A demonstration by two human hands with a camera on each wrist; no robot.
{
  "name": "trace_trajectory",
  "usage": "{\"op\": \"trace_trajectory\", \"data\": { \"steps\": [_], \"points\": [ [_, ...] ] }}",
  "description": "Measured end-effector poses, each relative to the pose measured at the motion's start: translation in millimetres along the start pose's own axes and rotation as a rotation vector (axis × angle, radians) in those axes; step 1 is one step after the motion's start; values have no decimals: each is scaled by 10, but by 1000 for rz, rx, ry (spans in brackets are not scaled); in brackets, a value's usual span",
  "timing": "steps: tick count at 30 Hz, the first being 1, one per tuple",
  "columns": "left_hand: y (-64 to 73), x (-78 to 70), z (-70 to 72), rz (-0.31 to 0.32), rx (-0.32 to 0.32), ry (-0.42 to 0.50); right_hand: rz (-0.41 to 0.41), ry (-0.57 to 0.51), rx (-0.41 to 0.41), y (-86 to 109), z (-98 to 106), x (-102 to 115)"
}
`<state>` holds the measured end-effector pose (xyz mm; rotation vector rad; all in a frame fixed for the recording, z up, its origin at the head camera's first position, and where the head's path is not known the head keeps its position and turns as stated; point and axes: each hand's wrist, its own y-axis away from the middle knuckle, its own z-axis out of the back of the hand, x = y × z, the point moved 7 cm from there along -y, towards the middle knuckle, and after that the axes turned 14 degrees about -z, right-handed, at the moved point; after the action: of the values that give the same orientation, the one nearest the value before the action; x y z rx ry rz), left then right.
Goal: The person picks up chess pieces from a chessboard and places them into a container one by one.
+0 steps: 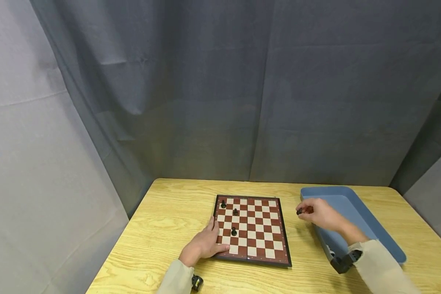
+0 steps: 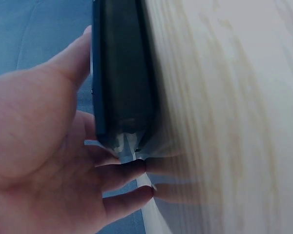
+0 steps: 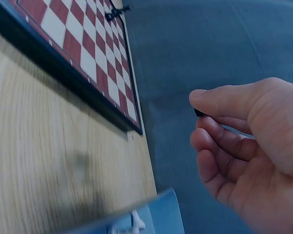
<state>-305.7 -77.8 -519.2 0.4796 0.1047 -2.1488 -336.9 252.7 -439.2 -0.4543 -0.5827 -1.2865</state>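
Note:
A chessboard [image 1: 259,228] with red-brown and white squares and a dark frame lies on the table. Three black chess pieces stand on its left half: one near the far corner [image 1: 223,204], another slightly right of it [image 1: 235,212], and a third closer to me [image 1: 234,231]. My left hand [image 1: 205,241] rests at the board's near left corner, thumb over the near edge and fingers stretched along the left side. To the right of the board, my right hand [image 1: 321,213] pinches a small black chess piece [image 1: 299,211] between thumb and fingers, mostly hidden by them.
A blue tray [image 1: 371,220] stands on the table right of the board, partly under my right forearm. White pieces [image 3: 136,222] lie inside it. Grey curtains [image 1: 213,90] hang behind the wooden table [image 1: 158,220].

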Motion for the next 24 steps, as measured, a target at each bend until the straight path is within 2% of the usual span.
{"op": "trace_trajectory", "data": {
  "steps": [6,13,24],
  "points": [
    [-2,14,-9,3,16,0,-70,-3,-14,42,127,-218],
    [2,12,-7,2,20,-2,-90,-7,-27,98,223,-408],
    [-2,8,-6,-3,12,-7,-137,71,-43,168,297,-716]
  ]
}}
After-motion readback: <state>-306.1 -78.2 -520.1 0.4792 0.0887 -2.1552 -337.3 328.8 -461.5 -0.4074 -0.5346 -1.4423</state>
